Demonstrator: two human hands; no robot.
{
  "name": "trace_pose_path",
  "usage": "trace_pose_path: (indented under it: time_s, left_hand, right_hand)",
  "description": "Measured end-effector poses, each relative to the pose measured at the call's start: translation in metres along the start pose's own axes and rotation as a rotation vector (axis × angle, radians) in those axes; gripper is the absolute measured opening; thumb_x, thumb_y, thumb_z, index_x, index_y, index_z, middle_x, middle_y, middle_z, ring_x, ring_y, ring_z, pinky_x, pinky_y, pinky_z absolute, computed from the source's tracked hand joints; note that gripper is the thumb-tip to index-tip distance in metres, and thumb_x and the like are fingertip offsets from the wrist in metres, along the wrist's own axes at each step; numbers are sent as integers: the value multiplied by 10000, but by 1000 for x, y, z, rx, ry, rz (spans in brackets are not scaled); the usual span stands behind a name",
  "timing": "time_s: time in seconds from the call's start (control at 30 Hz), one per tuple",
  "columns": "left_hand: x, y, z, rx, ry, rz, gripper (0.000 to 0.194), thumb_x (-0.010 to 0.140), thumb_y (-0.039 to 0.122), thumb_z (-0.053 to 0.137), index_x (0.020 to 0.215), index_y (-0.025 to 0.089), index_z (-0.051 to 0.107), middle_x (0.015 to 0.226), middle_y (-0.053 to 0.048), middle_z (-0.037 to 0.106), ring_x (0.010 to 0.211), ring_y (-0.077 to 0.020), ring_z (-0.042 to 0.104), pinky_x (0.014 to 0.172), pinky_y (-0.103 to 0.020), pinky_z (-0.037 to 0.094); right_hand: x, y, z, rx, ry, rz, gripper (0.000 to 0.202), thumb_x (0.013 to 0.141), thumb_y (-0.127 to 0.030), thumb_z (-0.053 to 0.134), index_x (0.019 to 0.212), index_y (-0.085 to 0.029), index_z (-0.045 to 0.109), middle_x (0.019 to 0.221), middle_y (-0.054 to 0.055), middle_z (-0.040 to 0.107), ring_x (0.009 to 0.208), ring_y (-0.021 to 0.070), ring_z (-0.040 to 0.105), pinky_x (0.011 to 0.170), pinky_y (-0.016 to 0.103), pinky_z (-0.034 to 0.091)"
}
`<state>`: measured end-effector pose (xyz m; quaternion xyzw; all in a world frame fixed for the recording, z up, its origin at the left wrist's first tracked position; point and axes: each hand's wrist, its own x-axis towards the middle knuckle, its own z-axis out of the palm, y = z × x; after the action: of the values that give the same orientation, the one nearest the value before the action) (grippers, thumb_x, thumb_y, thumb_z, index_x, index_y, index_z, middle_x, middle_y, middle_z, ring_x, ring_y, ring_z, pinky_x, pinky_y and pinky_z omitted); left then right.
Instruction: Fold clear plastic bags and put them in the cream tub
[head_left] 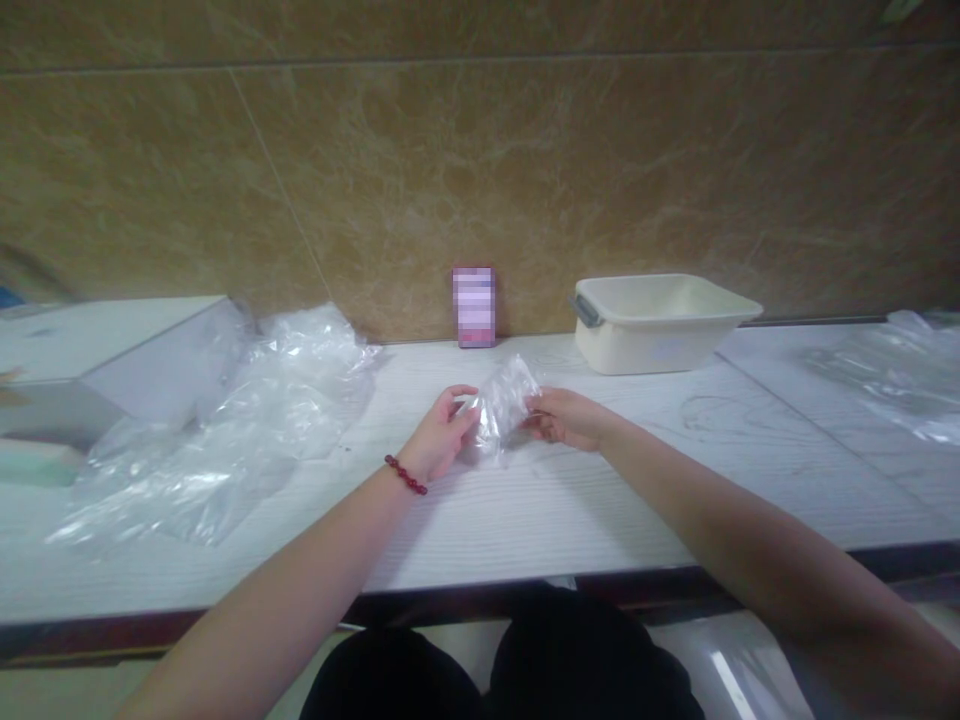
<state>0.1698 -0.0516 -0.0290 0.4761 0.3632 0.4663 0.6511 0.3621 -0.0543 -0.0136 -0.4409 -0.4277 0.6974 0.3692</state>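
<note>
A crumpled clear plastic bag [504,405] is held just above the middle of the white wood-grain table [480,540]. My left hand [444,430], with a dark red bead bracelet at its wrist, grips the bag's left side between thumb and fingers. On the other side, the fingers of my right hand [566,415] are closed on the bag's edge. Whether something lies inside the bag I cannot make out through the glare. To the left spreads a heap of clear plastic bags [262,410].
A cream plastic bin [637,345] with a grey handle stands at the back right. Against the tiled wall leans a phone [474,308]. A white box [112,350] and a pale green block [37,462] are at left, more clear plastic [900,370] at far right.
</note>
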Motion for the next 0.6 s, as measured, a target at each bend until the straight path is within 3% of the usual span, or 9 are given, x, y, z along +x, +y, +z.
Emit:
trace_pose_path:
  time_s: [0.1, 0.17, 0.27, 0.37, 0.47, 0.6]
  left_hand:
    - [0, -3, 0, 93, -61, -37, 288, 621, 274, 623, 866, 159, 523, 694, 18, 534, 576, -61, 501, 550, -191, 411]
    - [0, -4, -1, 212, -68, -32, 344, 621, 283, 622, 924, 148, 528, 682, 3, 554, 578, -78, 513, 552, -206, 416]
    - [0, -5, -4, 486, -36, 85, 448, 601, 268, 637, 1016, 160, 510, 736, -14, 577, 600, -101, 526, 561, -226, 427]
    - [0, -4, -6, 709, -30, 257, 442, 602, 246, 630, 1022, 176, 512, 914, -41, 561, 709, -125, 538, 651, -258, 440]
    - [-2, -4, -3, 714, -59, 357, 505, 611, 208, 618, 1086, 186, 449, 1059, -64, 495, 874, -157, 518, 773, -294, 419]
    - [-4, -4, 1, 501, -169, 286, 655, 640, 175, 596, 1203, 227, 264, 1141, -95, 409, 915, -160, 522, 766, -313, 439]
  right_hand:
    - [1, 1, 8, 160, 56, 6, 80, 770, -218, 487, 824, -161, 502, 715, 5, 581, 568, 63, 556, 460, 147, 459]
    - [-1, 1, 13, 202, 48, 41, 100, 775, -220, 482, 840, -150, 510, 749, 16, 590, 577, 63, 560, 482, 154, 479]
    - [-4, 3, 18, 181, 35, 52, 94, 748, -168, 516, 826, -120, 536, 776, 30, 595, 599, 61, 565, 501, 131, 484]
    - [-4, 5, 21, 193, 101, 7, 41, 739, -122, 514, 772, -117, 538, 740, 26, 587, 592, 57, 559, 519, 126, 487]
    - [-3, 8, 25, 220, 179, -71, 28, 748, -153, 507, 772, -141, 515, 779, 28, 581, 607, 72, 565, 566, 186, 509]
    - [-6, 1, 28, 140, 276, -218, 84, 758, -222, 499, 832, -182, 493, 843, 28, 572, 642, 97, 580, 600, 257, 519]
